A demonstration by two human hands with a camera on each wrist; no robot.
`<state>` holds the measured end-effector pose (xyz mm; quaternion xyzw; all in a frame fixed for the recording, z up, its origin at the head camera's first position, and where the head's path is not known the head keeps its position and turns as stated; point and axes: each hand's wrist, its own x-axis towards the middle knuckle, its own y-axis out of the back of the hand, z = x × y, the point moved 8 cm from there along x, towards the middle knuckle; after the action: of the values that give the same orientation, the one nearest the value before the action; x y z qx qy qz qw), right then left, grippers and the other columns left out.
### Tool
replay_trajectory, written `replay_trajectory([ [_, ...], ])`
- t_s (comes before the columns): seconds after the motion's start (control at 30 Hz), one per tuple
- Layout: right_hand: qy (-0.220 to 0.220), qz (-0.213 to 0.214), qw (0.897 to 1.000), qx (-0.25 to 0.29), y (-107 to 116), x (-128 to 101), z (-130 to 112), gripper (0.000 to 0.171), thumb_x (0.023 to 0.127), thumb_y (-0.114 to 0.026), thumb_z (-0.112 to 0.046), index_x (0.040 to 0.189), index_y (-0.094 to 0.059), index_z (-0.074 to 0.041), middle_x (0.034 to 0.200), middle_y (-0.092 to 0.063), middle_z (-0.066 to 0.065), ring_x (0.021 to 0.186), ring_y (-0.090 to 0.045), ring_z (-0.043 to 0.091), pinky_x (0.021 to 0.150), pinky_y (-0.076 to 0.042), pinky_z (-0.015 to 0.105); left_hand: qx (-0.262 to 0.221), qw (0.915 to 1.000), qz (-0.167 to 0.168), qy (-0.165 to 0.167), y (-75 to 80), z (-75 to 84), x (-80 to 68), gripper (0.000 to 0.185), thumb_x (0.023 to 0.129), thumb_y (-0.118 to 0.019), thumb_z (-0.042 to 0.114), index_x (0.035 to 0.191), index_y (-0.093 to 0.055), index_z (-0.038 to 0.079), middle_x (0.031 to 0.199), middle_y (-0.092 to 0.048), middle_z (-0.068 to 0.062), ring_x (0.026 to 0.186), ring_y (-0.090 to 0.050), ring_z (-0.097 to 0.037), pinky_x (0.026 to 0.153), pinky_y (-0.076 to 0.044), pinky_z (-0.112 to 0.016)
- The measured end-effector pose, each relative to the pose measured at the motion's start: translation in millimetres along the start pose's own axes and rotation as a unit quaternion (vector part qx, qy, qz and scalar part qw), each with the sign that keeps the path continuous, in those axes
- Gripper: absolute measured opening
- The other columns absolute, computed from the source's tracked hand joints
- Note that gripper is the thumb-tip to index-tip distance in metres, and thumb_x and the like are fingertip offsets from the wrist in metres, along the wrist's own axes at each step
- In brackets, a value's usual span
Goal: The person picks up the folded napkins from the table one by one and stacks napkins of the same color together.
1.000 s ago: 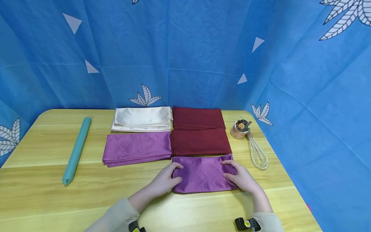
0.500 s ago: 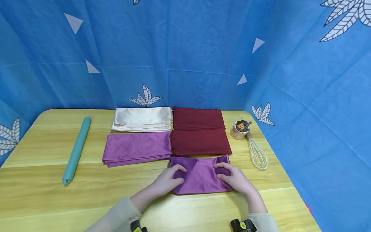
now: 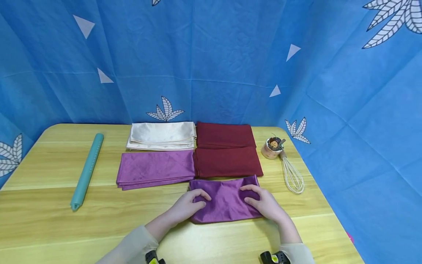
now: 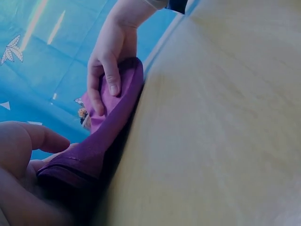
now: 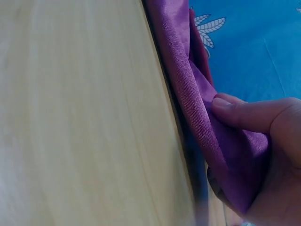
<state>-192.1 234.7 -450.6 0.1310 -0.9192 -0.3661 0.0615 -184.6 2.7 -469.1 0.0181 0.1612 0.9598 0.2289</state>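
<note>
A folded purple satin cloth [image 3: 227, 205] is at the front middle of the table in the head view. My left hand [image 3: 188, 206] grips its left end, thumb and fingers curled over the edge. At the opposite end my right hand [image 3: 266, 205] holds the cloth in the same way, its thumb [image 5: 235, 113] lying on the top face in the right wrist view. The cloth sags and wrinkles between the hands, with both ends bent upward. A dark shadow runs under its front edge in the left wrist view. The undersides of the fingers are hidden.
Behind lie two folded dark red cloths [image 3: 227, 162], another folded purple cloth [image 3: 156, 167] and a white folded stack [image 3: 161, 135]. A teal roll [image 3: 87, 172] lies left. A small decorated pot [image 3: 271, 148] and a whisk [image 3: 292, 176] stand right. Blue curtain [image 3: 230, 55] borders the table.
Both hands have shifted left with the purple cloth, the right hand farther, so they are closer together. The cloth now looks more bunched and bowed. The other things have stayed put.
</note>
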Motion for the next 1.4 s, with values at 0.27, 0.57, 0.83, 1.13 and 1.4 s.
replay_trajectory([
  [0.27,0.041,0.005,0.999,0.013,2,3,-19,0.032,0.087,-0.067,-0.007,0.116,-0.066,-0.021,0.12,-0.063,0.0,0.116,-0.053,0.024,0.094,-0.043,0.046,-0.003,0.9997,0.022,-0.014,14.4,10.4,-7.7,0.018,0.086,-0.061,0.005,0.098,-0.068,0.016,0.111,-0.064,-0.001,0.102,-0.052,-0.021,0.088,-0.04,-0.04],
  [0.57,0.067,0.006,0.997,0.034,5,12,-49,0.033,0.087,-0.067,-0.004,0.115,-0.067,-0.022,0.119,-0.063,-0.006,0.116,-0.054,0.017,0.093,-0.045,0.039,0.007,0.9994,0.015,-0.032,42.9,21.9,-19.5,0.017,0.089,-0.062,0.009,0.104,-0.067,0.017,0.109,-0.062,0.001,0.087,-0.052,-0.017,0.078,-0.043,-0.034],
  [0.83,0.123,-0.016,0.992,0.032,-11,38,-83,0.036,0.086,-0.066,0.001,0.117,-0.066,-0.017,0.119,-0.064,-0.004,0.113,-0.055,0.016,0.093,-0.045,0.038,0.005,0.9995,0.03,-0.009,84.6,16.0,-29.5,0.019,0.09,-0.064,0.011,0.108,-0.066,0.016,0.108,-0.061,-0.004,0.088,-0.049,-0.019,0.079,-0.041,-0.034],
  [1.13,0.156,-0.019,0.987,0.023,-40,75,-115,0.037,0.084,-0.067,0.002,0.116,-0.066,-0.016,0.113,-0.064,-0.002,0.104,-0.054,0.02,0.09,-0.043,0.041,0.043,0.9942,0.098,0.01,144.4,6.1,-41.3,0.023,0.091,-0.061,0.006,0.113,-0.064,0.01,0.126,-0.057,-0.012,0.119,-0.043,-0.029,0.096,-0.033,-0.046],
  [1.4,0.157,-0.053,0.986,0.016,-60,108,-140,0.037,0.086,-0.066,0.001,0.12,-0.064,-0.013,0.123,-0.06,0.001,0.118,-0.051,0.016,0.097,-0.041,0.037,0.056,0.9865,0.146,0.048,196.4,-6.0,-49.7,0.029,0.095,-0.055,0.009,0.123,-0.056,0.001,0.129,-0.048,-0.023,0.112,-0.043,-0.032,0.087,-0.038,-0.037],
])
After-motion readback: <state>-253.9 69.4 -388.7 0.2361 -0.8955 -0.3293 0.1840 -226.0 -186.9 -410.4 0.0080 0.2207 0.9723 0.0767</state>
